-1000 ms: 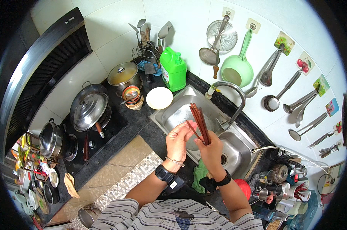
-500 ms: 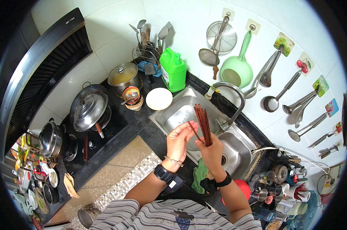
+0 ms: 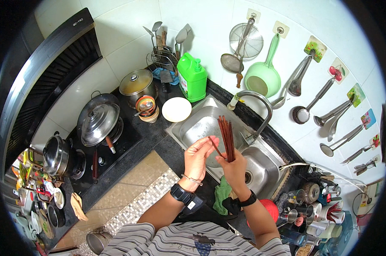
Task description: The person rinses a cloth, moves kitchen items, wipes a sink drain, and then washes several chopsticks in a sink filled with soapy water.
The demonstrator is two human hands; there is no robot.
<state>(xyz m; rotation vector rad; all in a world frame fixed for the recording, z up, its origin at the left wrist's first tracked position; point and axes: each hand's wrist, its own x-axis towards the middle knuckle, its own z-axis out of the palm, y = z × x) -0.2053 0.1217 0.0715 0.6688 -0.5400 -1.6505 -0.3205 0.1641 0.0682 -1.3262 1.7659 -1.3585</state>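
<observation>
A bundle of reddish-brown chopsticks (image 3: 226, 137) stands upright in my right hand (image 3: 234, 165), whose fingers wrap round the lower ends. My left hand (image 3: 198, 158) is just to the left of it, fingers closed on a single chopstick (image 3: 214, 146) that slants down toward the right hand. Both hands are raised over the front edge of the double steel sink (image 3: 188, 135). Under my right wrist lie a green cloth (image 3: 222, 196) and a dark one beside it.
A curved faucet (image 3: 267, 112) arches behind the sink. To the left are a white plate (image 3: 176, 109), stacked bowls (image 3: 147, 106), a green jug (image 3: 192, 77) and a lidded wok (image 3: 100, 121). Cups and jars (image 3: 306, 211) crowd the right; ladles and strainers (image 3: 246, 40) hang on the wall.
Hardly anything differs. The chopstick bundle leans very slightly more upright; both hands keep their hold in nearly the same place.
</observation>
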